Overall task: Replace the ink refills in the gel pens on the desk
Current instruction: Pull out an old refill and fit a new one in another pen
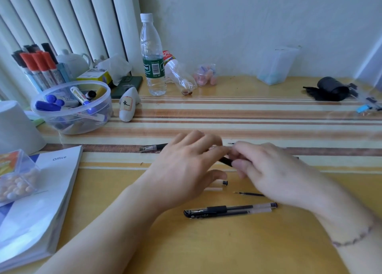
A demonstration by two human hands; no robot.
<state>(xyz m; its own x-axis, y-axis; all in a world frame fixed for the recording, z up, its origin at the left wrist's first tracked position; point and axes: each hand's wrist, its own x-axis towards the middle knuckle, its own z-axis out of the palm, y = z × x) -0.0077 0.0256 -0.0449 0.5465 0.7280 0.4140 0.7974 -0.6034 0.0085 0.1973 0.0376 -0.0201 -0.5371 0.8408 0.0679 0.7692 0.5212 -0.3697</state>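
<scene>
My left hand (pixel 186 164) and my right hand (pixel 268 170) meet at the middle of the desk, both gripping a black gel pen (pixel 226 161) of which only a short dark section shows between the fingers. A capped black gel pen (pixel 229 210) lies whole on the desk below my hands. A thin loose refill (pixel 249 194) lies just above it, partly under my right hand. A small clear pen piece with a black end (pixel 222 183) rests by my left thumb. Another pen (pixel 153 148) pokes out from behind my left hand. A fine tip (pixel 231 143) shows above my right fingers.
A book marked Office (pixel 37 201) and a clear box of beads (pixel 16 176) lie at the left. A tub of markers (pixel 72 106), a water bottle (pixel 153 56) and a white ornament (pixel 128 106) stand behind. A black pouch (pixel 330 89) sits at the far right.
</scene>
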